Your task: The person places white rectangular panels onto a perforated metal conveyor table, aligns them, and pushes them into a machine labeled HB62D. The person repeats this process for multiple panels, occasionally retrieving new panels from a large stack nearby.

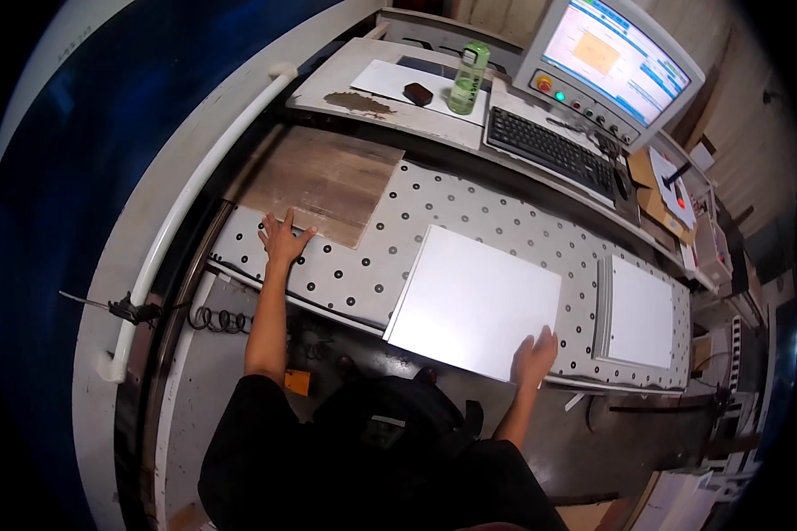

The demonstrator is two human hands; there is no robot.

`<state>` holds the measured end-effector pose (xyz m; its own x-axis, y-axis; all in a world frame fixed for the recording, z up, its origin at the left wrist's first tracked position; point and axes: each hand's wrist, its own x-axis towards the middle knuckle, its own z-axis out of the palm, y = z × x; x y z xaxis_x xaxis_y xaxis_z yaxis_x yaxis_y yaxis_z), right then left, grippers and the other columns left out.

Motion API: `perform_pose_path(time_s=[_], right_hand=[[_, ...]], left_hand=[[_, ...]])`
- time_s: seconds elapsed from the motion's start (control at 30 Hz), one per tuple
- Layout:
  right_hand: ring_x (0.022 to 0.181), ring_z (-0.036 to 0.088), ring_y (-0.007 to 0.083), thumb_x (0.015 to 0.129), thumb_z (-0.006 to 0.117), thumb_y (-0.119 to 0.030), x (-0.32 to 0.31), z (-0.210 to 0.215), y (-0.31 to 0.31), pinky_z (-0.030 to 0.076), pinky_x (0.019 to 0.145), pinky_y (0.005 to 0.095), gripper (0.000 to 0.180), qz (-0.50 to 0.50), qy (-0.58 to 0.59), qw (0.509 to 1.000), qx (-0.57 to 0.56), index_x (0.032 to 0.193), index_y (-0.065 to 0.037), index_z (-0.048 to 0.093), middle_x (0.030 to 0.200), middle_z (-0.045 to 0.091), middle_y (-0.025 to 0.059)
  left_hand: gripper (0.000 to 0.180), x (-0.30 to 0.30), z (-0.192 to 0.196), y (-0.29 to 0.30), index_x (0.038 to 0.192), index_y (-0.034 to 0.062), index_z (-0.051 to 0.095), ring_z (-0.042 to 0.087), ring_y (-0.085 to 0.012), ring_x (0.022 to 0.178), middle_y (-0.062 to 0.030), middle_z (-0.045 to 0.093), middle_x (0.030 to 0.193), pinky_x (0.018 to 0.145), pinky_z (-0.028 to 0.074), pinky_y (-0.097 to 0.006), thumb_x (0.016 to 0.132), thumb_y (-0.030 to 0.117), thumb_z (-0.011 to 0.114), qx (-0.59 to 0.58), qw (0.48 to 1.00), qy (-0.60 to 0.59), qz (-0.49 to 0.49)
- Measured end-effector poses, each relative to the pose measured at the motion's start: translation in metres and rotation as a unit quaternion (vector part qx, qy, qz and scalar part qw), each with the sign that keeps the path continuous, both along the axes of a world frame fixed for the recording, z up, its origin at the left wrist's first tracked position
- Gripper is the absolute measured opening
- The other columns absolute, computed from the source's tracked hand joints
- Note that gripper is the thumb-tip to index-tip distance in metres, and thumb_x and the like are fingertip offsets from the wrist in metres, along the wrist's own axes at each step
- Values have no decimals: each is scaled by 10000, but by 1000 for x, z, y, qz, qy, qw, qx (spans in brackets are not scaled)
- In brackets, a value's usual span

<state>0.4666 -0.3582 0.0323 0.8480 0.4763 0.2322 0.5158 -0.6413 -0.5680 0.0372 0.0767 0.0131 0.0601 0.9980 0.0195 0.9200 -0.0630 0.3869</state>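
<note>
My left hand (283, 240) lies with its fingers spread at the near edge of a brown wood-grain board (328, 181), whose far left part runs in under the machine's edge. My right hand (535, 356) is at the near right corner of a white panel (478, 296), fingers closed round its edge; the thumb side is partly hidden. The panel rests on the dotted table (341, 274) and juts a little over its front edge. A second sheet edge shows along its left side, so more than one panel may lie there. Farther right is a stack of white panels (639, 311).
A white shelf behind bears a green bottle (468, 80), a small dark object (418, 94), and a black keyboard (549, 150) below a monitor (607, 62) with buttons. A white rail (204, 181) curves along the machine at left. A coiled black hose (221, 319) hangs under the table.
</note>
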Motion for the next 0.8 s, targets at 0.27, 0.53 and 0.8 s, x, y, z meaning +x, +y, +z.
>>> perform_pose_path(time_s=[0.27,0.53,0.8], right_hand=[[1373,424,453,889,654,-168,7,-30,-4,339,1154,501,513,-3,-39,999,24,1357,25,569,1437,477,329],[1314,475,440,898,639,-221,-23,-21,6,370,1115,511,492,-40,-105,993,-38,1321,27,605,1378,550,292],[1239,507,466,886,674,-241,-82,-3,60,389,1074,540,494,-50,-79,992,-82,1324,-19,620,1350,564,298]], left_hand=[[1056,-27,-6,41,1559,214,402,121,-459,1529,-340,176,1617,1196,100,-638,723,802,665,3,999,21,36],[1034,-61,-7,68,1543,218,432,133,-428,1534,-335,197,1612,1203,96,-628,719,792,678,19,999,16,40],[992,-66,-18,62,1534,208,444,140,-447,1527,-349,196,1604,1195,84,-643,773,830,583,91,995,34,21]])
